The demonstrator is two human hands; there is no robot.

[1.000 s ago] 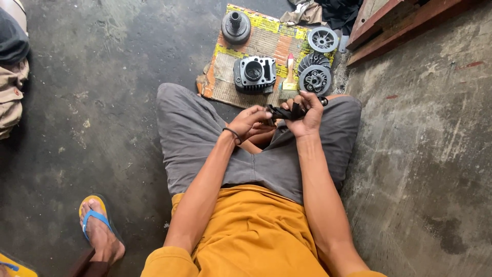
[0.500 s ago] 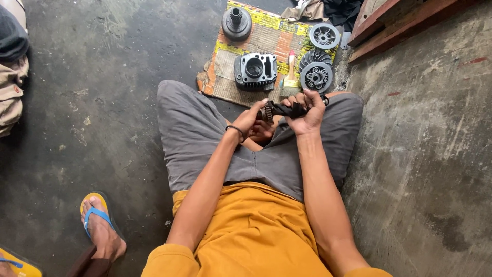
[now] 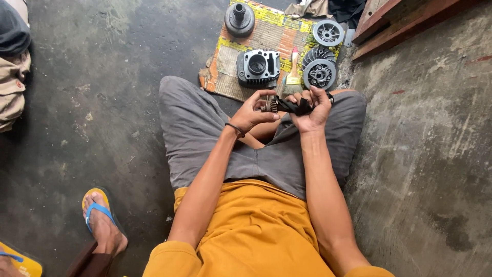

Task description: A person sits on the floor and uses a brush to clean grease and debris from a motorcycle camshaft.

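I sit cross-legged on a concrete floor in grey shorts and an orange shirt. My left hand [image 3: 254, 112] pinches a small toothed gear [image 3: 270, 104] on the end of a dark shaft. My right hand [image 3: 312, 107] grips a black oily rag [image 3: 293, 105] wrapped round that shaft. Both hands meet above my knees. Just beyond them a finned grey engine cylinder [image 3: 258, 67] lies on a woven mat [image 3: 266, 31], with a paintbrush [image 3: 293, 77] beside it.
On the mat also lie round clutch parts [image 3: 320, 74], a grey wheel-shaped part [image 3: 328, 33] and a bell-shaped housing [image 3: 240, 18]. Red wooden planks [image 3: 394, 23] run at the upper right. Another person's foot in a blue-strapped yellow sandal [image 3: 100, 218] stands at the lower left.
My hands have stayed together on the shaft and rag, shifting only slightly. The view has tilted a little; the other person's foot has barely moved.
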